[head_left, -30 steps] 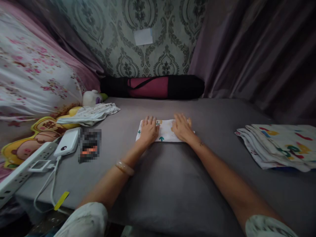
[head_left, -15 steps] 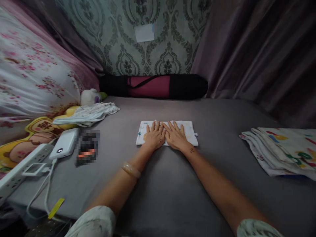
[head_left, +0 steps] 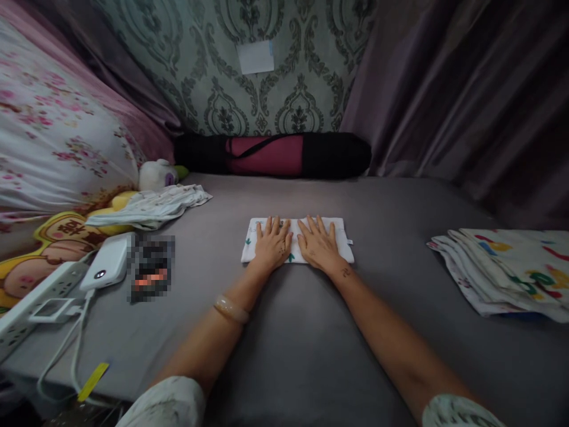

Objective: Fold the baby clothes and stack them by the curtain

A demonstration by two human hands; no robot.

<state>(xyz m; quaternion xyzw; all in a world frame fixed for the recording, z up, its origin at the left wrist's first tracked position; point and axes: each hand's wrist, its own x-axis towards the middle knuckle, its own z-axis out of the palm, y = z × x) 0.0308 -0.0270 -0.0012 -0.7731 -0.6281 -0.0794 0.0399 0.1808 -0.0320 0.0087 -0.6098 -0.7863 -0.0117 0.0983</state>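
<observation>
A white printed cloth (head_left: 294, 242), folded into a flat rectangle with a small tag at its right edge, lies on the grey bed sheet (head_left: 293, 344). My left hand (head_left: 274, 242) rests flat on its left half, fingers spread and pointing away from me. On the right half my right hand (head_left: 317, 242) lies palm down, its fingers also spread. A narrow strip of the cloth shows between the two hands. What is under the palms is hidden.
Folded printed cloths (head_left: 502, 270) lie at the right. On the left are a crumpled light cloth (head_left: 155, 207), a white power bank (head_left: 109, 261) with cables, a power strip (head_left: 42, 293) and a blurred-out item (head_left: 152, 270). A black and red long bag (head_left: 271, 155) lies along the wall.
My hands have slid apart on the cloth, the left one outward to the left, opening a gap between them. The view has shifted slightly.
</observation>
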